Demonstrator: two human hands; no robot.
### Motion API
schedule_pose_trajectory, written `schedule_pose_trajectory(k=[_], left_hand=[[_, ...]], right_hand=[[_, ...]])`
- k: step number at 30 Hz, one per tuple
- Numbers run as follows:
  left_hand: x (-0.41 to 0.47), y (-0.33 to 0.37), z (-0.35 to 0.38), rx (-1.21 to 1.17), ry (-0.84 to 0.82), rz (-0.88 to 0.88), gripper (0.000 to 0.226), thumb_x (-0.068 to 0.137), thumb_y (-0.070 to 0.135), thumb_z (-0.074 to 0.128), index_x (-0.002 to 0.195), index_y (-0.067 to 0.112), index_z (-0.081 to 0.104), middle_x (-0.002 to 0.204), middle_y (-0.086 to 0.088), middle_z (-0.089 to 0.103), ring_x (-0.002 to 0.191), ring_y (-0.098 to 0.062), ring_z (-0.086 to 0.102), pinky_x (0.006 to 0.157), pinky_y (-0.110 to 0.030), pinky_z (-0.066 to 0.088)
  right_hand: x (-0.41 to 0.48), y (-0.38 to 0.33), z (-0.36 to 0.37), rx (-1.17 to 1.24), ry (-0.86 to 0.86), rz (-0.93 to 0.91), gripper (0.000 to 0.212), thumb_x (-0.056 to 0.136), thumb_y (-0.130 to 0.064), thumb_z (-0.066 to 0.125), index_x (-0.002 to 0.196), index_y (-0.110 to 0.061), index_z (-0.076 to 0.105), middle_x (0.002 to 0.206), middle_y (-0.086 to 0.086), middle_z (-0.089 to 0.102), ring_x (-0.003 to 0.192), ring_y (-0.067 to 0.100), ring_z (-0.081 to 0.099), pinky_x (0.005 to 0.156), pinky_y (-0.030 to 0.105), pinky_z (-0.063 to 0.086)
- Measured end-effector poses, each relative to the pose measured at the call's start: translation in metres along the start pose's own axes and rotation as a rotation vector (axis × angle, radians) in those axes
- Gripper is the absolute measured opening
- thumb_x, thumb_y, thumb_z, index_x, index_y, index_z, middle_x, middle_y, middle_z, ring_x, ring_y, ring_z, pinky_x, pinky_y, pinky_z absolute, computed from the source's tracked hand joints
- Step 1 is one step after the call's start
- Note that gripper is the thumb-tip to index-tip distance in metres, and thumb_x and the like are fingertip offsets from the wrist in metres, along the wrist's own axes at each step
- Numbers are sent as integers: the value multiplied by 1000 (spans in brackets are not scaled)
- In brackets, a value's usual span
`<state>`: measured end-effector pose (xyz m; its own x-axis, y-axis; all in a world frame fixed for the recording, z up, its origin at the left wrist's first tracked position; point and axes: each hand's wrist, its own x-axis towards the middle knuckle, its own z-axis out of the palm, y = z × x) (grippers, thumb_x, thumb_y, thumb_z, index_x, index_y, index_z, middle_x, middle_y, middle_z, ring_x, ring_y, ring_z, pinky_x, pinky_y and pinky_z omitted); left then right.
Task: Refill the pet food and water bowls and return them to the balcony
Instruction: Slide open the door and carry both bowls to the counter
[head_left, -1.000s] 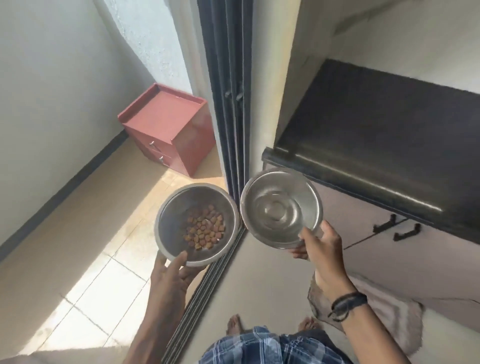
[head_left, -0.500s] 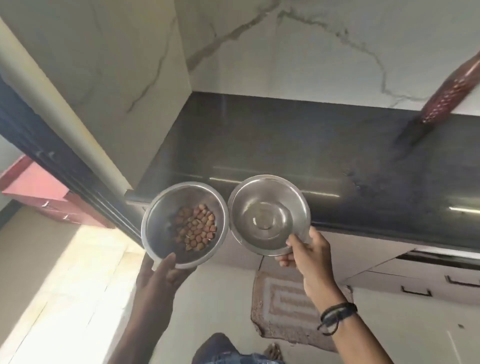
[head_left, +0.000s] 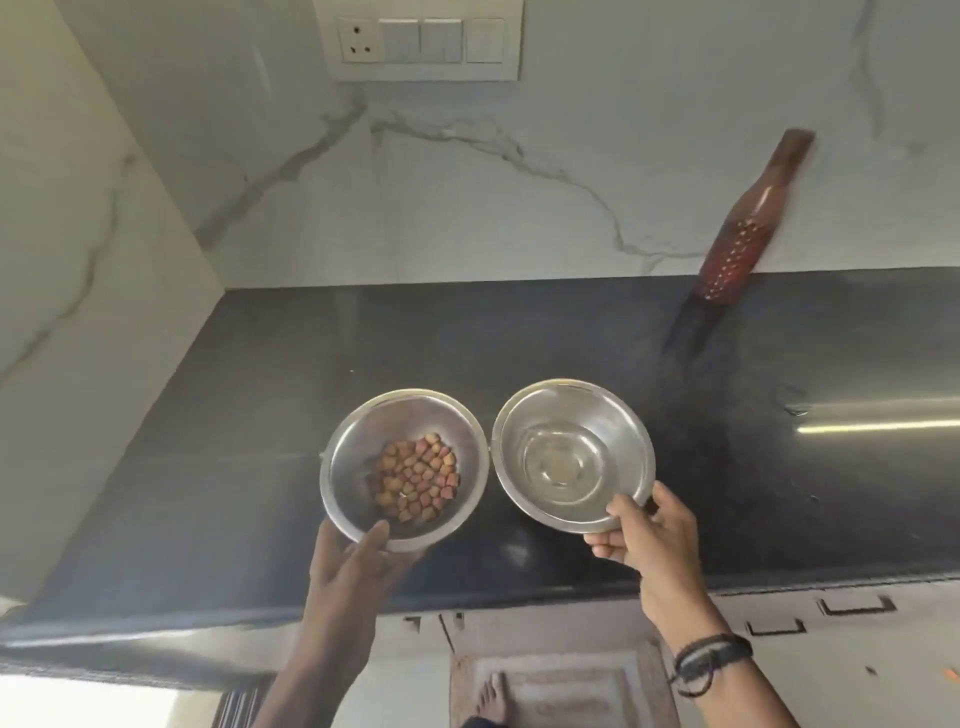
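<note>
Steel rims pinched, thumbs inside: left hand (head_left: 347, 566) grips the kibble bowl (head_left: 405, 470), right hand (head_left: 649, 540) the empty bowl (head_left: 573, 454). Both bowls sit level, rims nearly touching, over the black countertop (head_left: 234, 441). Bare counter extends beyond the fingertips; a brown bottle (head_left: 737, 244) leans far right

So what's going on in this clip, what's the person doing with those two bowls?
A person stands at a dark kitchen counter holding two steel bowls over it. The left hand holds the food bowl, which has only a small heap of kibble in it. The right hand holds the water bowl by its near rim; it looks empty or close to it. A tall bottle of kibble stands at the back wall. Nothing is refilled yet.
</note>
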<state>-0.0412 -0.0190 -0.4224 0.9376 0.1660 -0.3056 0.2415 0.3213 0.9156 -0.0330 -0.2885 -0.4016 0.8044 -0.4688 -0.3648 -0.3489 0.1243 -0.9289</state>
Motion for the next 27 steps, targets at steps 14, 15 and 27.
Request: schedule_pose_trajectory(k=[14,15,27], left_hand=[[123,-3,108,-21,-93,-101,35,100,4,52,134,12,44,122,-10,63,102,-32,70,77,-33,62],[128,-3,113,-22,-95,-103,36,101,4,51,134,15,43,121,-8,64,99,-29,71,75,-31,62],[148,-24,132,-8,-18,-143,45,99,12,56,139,25,41,135,-12,56,114,-34,65,74,-31,63]], right_hand=[[117,-36,-9,21,153,83,19,94,-4,55,112,-4,60,70,15,68,48,18,68,46,26,56],[124,-38,-9,23,160,88,19,94,-5,55,113,-5,59,71,15,69,49,18,69,46,26,56],[172,-48,-13,-5,96,95,12,95,-6,55,106,-8,59,74,16,69,54,20,68,50,28,57]])
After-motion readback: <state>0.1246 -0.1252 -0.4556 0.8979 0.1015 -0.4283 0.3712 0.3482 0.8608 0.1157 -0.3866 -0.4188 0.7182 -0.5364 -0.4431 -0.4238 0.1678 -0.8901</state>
